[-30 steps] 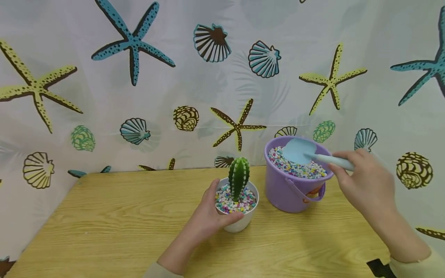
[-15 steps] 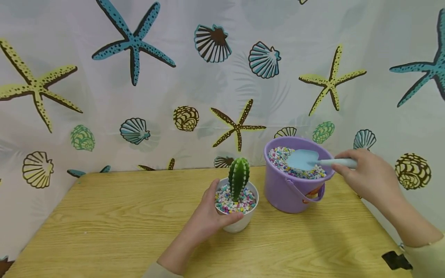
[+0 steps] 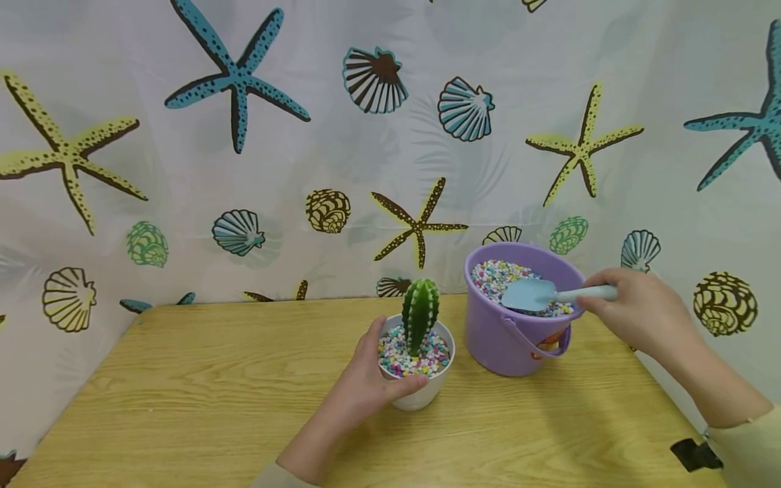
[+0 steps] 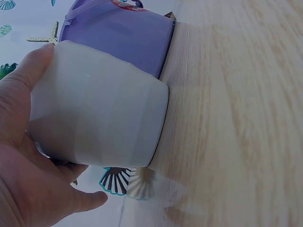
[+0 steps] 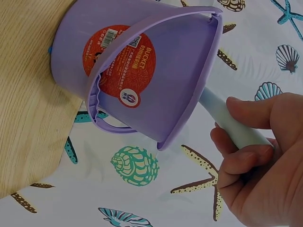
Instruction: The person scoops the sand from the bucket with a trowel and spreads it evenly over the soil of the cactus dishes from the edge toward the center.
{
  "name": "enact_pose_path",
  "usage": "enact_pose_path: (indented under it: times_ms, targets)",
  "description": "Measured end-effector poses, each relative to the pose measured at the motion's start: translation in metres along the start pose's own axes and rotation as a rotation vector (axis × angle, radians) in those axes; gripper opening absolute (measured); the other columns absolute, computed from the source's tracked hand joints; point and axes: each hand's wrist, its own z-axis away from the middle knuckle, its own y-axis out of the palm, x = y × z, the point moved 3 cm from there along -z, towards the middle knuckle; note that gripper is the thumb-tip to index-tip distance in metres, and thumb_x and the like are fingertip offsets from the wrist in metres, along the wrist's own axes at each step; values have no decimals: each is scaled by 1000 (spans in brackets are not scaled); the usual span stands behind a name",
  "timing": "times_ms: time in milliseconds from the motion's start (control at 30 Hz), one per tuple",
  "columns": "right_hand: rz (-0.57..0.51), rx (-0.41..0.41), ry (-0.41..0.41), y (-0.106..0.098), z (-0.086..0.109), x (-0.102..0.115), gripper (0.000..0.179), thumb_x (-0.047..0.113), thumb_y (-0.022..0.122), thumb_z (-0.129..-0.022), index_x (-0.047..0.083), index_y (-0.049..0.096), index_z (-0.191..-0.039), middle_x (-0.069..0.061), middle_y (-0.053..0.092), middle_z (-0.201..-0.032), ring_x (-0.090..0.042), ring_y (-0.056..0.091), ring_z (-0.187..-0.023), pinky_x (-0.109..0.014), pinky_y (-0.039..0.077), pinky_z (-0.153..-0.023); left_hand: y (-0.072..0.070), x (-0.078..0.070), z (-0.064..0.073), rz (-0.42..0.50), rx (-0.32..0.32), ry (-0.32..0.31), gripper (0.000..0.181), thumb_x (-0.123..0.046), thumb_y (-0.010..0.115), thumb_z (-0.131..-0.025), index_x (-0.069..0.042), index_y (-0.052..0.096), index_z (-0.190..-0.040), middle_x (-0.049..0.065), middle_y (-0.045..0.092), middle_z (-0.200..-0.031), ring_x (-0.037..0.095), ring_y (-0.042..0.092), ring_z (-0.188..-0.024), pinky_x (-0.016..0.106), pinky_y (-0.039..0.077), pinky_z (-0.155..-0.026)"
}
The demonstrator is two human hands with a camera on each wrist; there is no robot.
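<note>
My left hand [image 3: 366,386] grips a white flower pot [image 3: 419,398], thumb across the near side and fingers round the left. In the pot a green cactus [image 3: 421,315] stands upright among multicoloured pebbles. The left wrist view shows the pot's smooth wall [image 4: 99,104] close up, its base at the wooden table. My right hand [image 3: 641,305] holds a light blue toy shovel by its handle [image 5: 234,125], fingers curled round it. The shovel's blade [image 3: 527,295] lies at the surface of the small coloured pebbles [image 3: 497,271] inside a purple bucket [image 3: 497,346].
The bucket stands on the wooden table [image 3: 213,393] just behind and right of the pot, its handle [image 5: 156,21] hanging down outside. Behind the table hangs a pale cloth [image 3: 293,149] printed with starfish and shells. A black patch [image 3: 694,455] shows by the right sleeve.
The shovel's blade has moved toward the bucket's near side and down to the pebbles, its tilt changed. My right hand has shifted slightly right and lower. The left hand and pot stay put.
</note>
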Motion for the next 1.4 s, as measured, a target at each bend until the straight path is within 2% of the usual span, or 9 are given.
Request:
enact_pose_path:
  times_ms: [267,467,667,900,1167,1400]
  targets:
    - [12,29,11,2,-3,1,42,36,73,-106,1,75,-129,-3,64,-77,-21,55,-48,-38,46,-45,1,0,0,6,0,-9,130,-52,98,-83,-14,16,-177,26,29,-175,50,39,-155,69,35,-123]
    - [27,43,27,3,-9,0,50,40,74,-105,-3,74,-130,-7,71,-88,-22,54,-55,-38,44,-48,2,1,-1,18,0,-13,130,-51,99,-82,-14,17,-177,26,30,-174,50,39,-155,68,35,-124]
    - [17,49,34,10,-14,3,52,43,74,-104,-2,75,-131,-5,71,-86,-22,53,-62,-36,41,-52,2,2,-1,22,-1,-16,130,-51,99,-82,-15,17,-177,25,30,-174,50,40,-155,69,35,-123]
    - [34,27,23,20,-20,8,51,43,74,-104,-2,77,-128,-7,76,-94,-23,55,-69,-36,41,-55,2,2,0,30,2,-22,130,-51,98,-83,-15,17,-177,25,29,-175,49,39,-155,69,35,-123]
    - [5,-12,39,27,-23,15,47,42,75,-104,0,79,-126,-11,79,-102,-23,58,-70,-35,43,-56,0,-1,1,15,-3,-10,129,-51,98,-83,-15,16,-177,24,28,-175,50,39,-155,70,35,-123]
    - [-27,-54,67,40,-24,21,44,40,75,-105,1,79,-126,-6,74,-89,-22,58,-65,-35,41,-54,1,-1,0,14,0,-8,129,-51,98,-84,-16,16,-178,25,28,-176,50,38,-155,71,35,-122]
